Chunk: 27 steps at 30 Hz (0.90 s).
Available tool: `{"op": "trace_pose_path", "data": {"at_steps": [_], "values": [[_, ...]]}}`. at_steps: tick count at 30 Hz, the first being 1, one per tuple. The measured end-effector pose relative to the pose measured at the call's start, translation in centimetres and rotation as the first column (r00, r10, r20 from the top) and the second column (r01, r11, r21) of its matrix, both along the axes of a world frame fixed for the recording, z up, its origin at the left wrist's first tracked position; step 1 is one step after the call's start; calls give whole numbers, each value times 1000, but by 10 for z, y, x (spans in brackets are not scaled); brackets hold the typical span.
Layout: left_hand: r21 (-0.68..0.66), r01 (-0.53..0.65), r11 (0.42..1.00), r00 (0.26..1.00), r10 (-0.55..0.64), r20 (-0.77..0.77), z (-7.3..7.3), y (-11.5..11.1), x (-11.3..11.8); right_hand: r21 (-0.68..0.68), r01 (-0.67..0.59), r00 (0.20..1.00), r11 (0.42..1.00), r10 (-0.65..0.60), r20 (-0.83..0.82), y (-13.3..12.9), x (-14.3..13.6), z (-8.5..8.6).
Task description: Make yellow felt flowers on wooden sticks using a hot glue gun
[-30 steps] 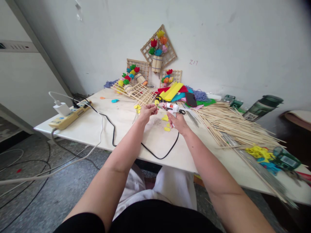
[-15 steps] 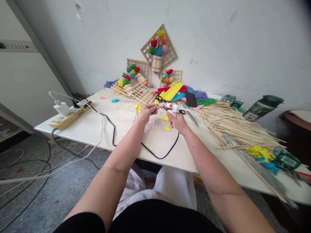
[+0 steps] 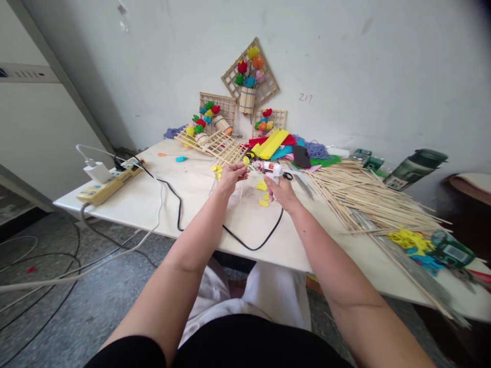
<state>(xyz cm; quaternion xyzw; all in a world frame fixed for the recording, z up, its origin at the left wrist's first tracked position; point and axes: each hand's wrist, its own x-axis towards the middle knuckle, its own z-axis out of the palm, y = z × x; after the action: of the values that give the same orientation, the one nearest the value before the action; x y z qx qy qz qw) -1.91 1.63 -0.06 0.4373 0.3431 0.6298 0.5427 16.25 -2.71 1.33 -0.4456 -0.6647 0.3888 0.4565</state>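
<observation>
My left hand [image 3: 232,178] pinches a small yellow piece [image 3: 246,161] on a thin stem above the middle of the table. To its right, my right hand [image 3: 282,191] is wrapped round a white glue gun [image 3: 273,169] whose patterned front end points left, close to the yellow piece. A black cord [image 3: 253,249] loops down from the gun over the table's front edge. Yellow cut pieces [image 3: 262,185] lie on the table between my hands, and more yellow pieces [image 3: 217,171] lie just beyond my left hand.
Flower-decorated stick lattices [image 3: 251,76] stand at the back. Coloured paper [image 3: 271,144], a phone [image 3: 301,156] and scissors [image 3: 287,176] lie behind my right hand. Wooden sticks [image 3: 376,197] and a green bottle [image 3: 416,169] are at the right, a power strip [image 3: 109,188] at the left.
</observation>
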Motion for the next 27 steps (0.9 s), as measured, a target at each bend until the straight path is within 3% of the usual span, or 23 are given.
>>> {"op": "trace_pose_path", "data": {"at_steps": [19,23,27], "values": [[16,123,992,992,-122,-28,-1,-3,1,28,52,998,998,-51,-47,9,3,-8],[4,107,994,994,-107,-29,-1,0,1,49,65,996,997,-61,-68,9,2,-7],[-16,8,1000,998,-7,55,3,2,-4,68,115,993,991,-112,-47,11,4,-9]]}}
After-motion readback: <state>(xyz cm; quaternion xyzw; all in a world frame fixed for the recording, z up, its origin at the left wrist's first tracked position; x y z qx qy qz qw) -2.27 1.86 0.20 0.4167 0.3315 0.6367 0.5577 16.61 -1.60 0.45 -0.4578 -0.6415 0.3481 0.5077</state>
